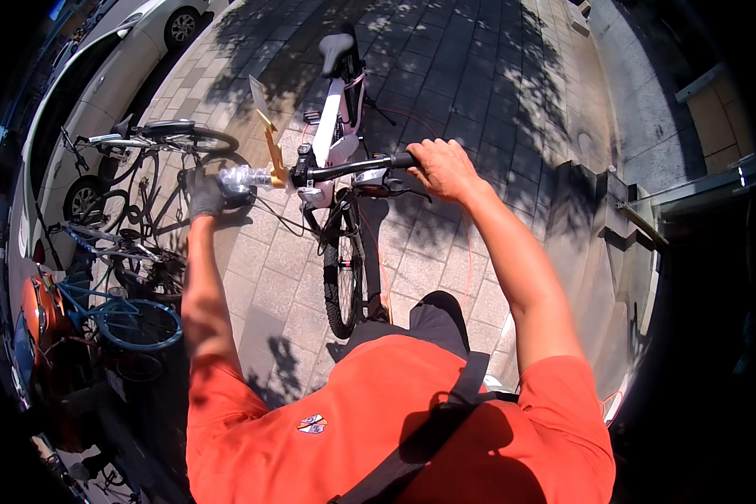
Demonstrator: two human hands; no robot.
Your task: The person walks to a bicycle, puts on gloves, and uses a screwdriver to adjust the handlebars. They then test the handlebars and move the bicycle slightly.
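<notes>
The person stands at the rear of a white bicycle (336, 126), steering it by the handlebar (344, 170) over a brick pavement (445, 76). The left hand (206, 193), in a dark glove, has its grip closed around the left handlebar end, which is wrapped in clear plastic (245, 176). The bare right hand (442, 166) has its grip closed over the right end, with the brake lever (395, 189) just under the fingers. A yellow clamp holding a flat mirror (265, 126) stands up just inboard of the left grip. Parked bicycles (134, 244) and a white car (76, 92) lie beyond the left grip. The step looks like walking or positioning the bike; moving on would call for both grips held firm and the front wheel (342, 281) kept clear of the parked bicycles
</notes>
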